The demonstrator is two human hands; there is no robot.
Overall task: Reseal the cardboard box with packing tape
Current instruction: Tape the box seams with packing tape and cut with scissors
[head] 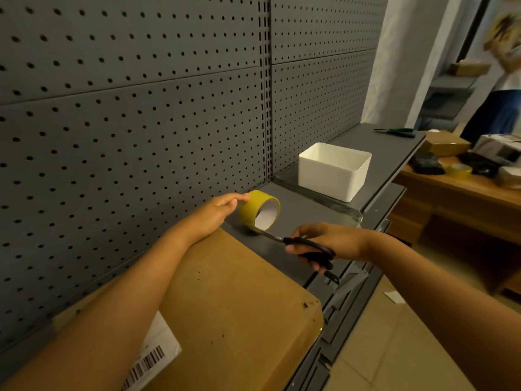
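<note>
A brown cardboard box (236, 300) with a white barcode label lies on the grey shelf, under my left forearm. Just beyond its far edge a yellow roll of packing tape (255, 211) stands on its rim. My left hand (217, 210) holds the roll from the left, fingers curled over its top. My right hand (324, 244) grips black-handled scissors (304, 248), whose blades point left and reach the bottom of the roll.
A white plastic bin (334, 170) stands on the shelf (304, 213) further back, green-handled pliers (397, 132) beyond it. A grey pegboard wall (141, 108) runs along the left. At right, a wooden table (456, 190) carries boxes and another tape roll (460, 170); a person stands behind it.
</note>
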